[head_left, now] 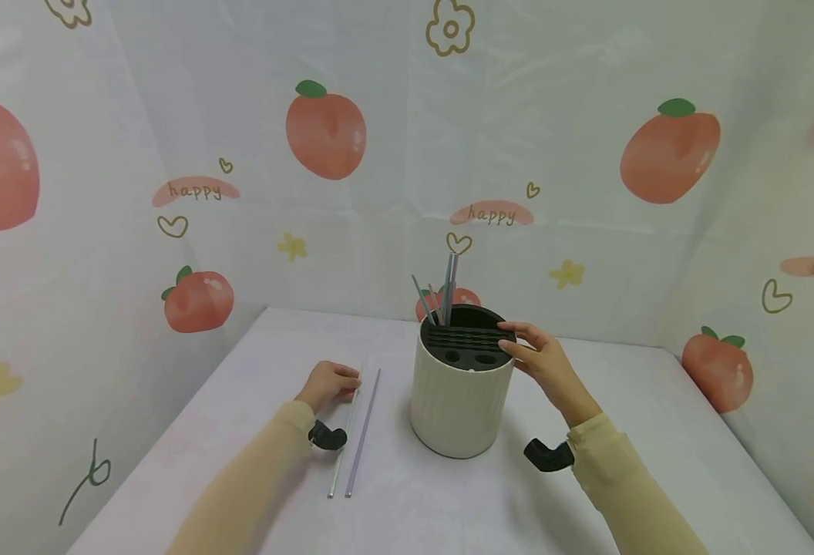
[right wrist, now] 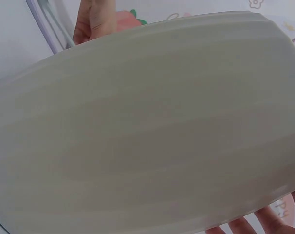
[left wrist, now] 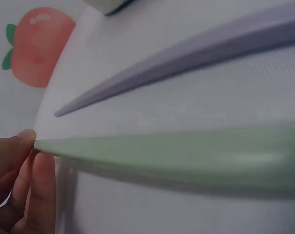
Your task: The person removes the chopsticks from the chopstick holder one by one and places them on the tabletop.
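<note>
One left hand (head_left: pixel 329 384), grasping: fingertips pinch the far end of a green stick (left wrist: pixel 186 153), whose free length runs back toward the person, beside the left wrist; whether any part is lifted, can't tell. Risk: hold is at the very tip, so the long loose part could swivel, or slip out if the pinch slackens. Just right of that hand, a lilac stick (head_left: pixel 364 432) lies untouched on the tabletop (head_left: pixel 407 509), roughly alongside; a swing of the green one could knock it and set it rolling. Between the hands, nearer the right, cream holder (head_left: pixel 459 408) stands upright with a black slotted insert (head_left: pixel 468 339); several thin sticks (head_left: pixel 451 285) stand in its rear opening, some leaning, exact count unclear. These look loose, so a bump could shift them. Right hand (head_left: pixel 544 357), not clenched: fingers extended, touching the holder's right rim and insert edge; how firmly, can't tell. Uneven pressure there could tilt or slide the holder, since the left hand is well apart from it and gives no support.
</note>
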`<state>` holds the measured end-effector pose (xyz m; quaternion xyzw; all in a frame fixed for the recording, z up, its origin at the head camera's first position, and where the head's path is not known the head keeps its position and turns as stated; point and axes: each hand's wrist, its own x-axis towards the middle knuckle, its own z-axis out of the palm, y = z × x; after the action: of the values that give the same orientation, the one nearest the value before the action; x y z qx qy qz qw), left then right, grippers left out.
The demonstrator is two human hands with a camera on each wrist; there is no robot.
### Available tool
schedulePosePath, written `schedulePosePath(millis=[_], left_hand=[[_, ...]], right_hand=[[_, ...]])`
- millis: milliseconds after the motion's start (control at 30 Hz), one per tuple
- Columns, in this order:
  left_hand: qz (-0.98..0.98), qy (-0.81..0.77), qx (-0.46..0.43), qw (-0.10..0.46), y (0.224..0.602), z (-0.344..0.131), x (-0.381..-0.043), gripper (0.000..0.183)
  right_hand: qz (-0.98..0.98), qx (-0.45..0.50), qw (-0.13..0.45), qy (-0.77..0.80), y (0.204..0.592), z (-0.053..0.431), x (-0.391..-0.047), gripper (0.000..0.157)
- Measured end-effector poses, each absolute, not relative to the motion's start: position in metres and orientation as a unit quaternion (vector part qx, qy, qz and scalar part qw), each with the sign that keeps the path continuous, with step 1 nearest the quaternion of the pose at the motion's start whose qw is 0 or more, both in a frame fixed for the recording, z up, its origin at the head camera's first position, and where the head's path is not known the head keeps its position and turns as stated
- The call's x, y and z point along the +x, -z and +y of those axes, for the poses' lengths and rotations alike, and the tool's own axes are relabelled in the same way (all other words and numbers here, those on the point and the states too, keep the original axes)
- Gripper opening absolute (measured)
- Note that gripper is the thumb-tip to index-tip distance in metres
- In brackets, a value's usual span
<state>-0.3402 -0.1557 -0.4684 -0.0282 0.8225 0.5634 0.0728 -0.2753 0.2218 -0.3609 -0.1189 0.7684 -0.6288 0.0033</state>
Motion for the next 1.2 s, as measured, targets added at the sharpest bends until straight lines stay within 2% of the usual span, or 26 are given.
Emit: schedulePosePath(millis=[667, 1000, 1200], left_hand=[[0.859, -0.508, -0.018, 0.065, 0.461, -0.149, -0.335, 0.014], [0.83, -0.554, -0.044, 0.054, 0.462, -0.149, -0.335, 0.024], [0.738, -0.674, 0.019, 0.027, 0.419, -0.14, -0.337, 0.035]], right_hand=[[0.767, -0.122, 0.003, 0.63, 0.357, 0.219, -0.276, 0.053], [0.769, -0.124, 0.003, 0.627, 0.358, 0.22, -0.275, 0.052], [0.769, -0.127, 0.003, 0.626, 0.359, 0.222, -0.274, 0.053]])
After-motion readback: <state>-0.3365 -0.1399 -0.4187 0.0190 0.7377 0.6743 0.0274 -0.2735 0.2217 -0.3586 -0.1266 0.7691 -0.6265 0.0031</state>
